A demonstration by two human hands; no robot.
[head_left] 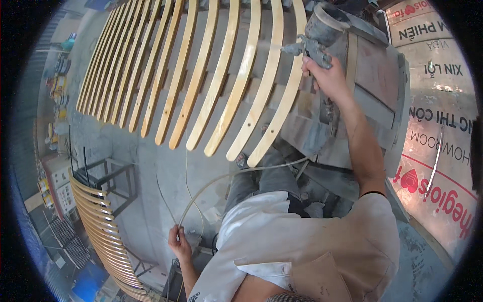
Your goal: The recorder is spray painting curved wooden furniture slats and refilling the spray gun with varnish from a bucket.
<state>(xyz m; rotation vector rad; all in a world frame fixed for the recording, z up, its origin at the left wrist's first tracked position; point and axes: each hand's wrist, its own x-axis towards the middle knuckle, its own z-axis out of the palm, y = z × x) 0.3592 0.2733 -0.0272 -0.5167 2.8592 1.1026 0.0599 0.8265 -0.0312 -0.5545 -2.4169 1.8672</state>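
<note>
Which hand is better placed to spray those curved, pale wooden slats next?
Probably the right hand: it grips the grey, cup-topped spray gun, pointed toward the curved, pale wooden slats. The left hand holds a long, pale hose, away from the slats.

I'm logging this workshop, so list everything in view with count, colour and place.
Spray gun: one, grey, upper right
Cup: one, grey, on the spray gun
Large slats: over ten, pale wood, top left to centre
Lower slats: many, yellowish wood, lower left
Hose: one, pale, arcing across the centre
Metal frame: one, dark, left
Containers: several, mixed colours, far left
Printed sheeting: one expanse, pinkish, far right
Panelled structure: one, grey-brown, upper right
Shirt: one, white and tan, lower centre
Trousers: one pair, grey, centre
Left fingers: one set, bare, on the hose
Right fingers: one set, bare, on the spray gun
</note>
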